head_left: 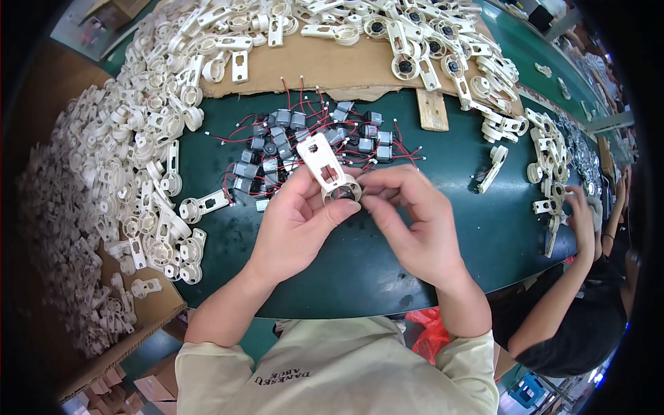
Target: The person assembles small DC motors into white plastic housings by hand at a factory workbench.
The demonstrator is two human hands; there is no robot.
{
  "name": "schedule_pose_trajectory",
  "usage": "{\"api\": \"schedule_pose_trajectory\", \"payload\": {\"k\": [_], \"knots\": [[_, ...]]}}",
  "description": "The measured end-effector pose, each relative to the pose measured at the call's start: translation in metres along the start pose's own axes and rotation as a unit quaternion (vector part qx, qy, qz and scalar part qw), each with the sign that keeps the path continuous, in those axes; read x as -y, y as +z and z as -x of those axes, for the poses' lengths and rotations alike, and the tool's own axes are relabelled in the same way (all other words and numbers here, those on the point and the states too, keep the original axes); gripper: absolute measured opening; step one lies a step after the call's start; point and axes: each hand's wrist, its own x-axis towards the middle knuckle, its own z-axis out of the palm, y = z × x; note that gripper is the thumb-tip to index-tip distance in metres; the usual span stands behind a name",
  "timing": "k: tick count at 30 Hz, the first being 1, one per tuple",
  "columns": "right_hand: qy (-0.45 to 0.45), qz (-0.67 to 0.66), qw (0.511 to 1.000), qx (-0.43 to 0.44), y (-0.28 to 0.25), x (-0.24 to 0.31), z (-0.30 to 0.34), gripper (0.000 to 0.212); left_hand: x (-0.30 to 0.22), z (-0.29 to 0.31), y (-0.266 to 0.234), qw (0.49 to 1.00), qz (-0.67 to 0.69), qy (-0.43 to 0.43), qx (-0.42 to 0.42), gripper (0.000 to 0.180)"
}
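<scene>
A white plastic housing [320, 160], with a round ring end and a flat slotted handle, is held above the dark green table. My left hand [294, 220] is closed around its ring end, the thumb lying across the ring. Inside the ring sits a dark round part [344, 194], partly covered by my thumb. My right hand [413, 218] is at the ring's right side, its thumb and forefinger pinched together at the rim; whether something small is between them is hidden. Just beyond my hands lies a pile of small grey motors [281, 117] with red and black wires.
White housings [149, 149] heap up on the left, spilling from a cardboard box [149, 304]. More lie on a cardboard sheet [277, 69] at the back, beside a wooden block [432, 111]. One housing [493, 168] lies apart on the right. A co-worker's hand [581, 218] reaches toward housings [550, 152] there.
</scene>
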Motion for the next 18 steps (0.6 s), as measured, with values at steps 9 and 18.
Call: {"api": "schedule_pose_trajectory", "payload": {"k": [9,18], "knots": [[0.041,0.009,0.999,-0.008,0.005,-0.002,0.002,0.020,0.000,0.002,-0.005,1.000,0.014,-0.023,0.009,0.034],[0.120,-0.081,0.989,-0.017,0.004,-0.004,0.002,0.012,-0.003,0.005,0.005,1.000,0.017,-0.021,-0.007,0.032]]}}
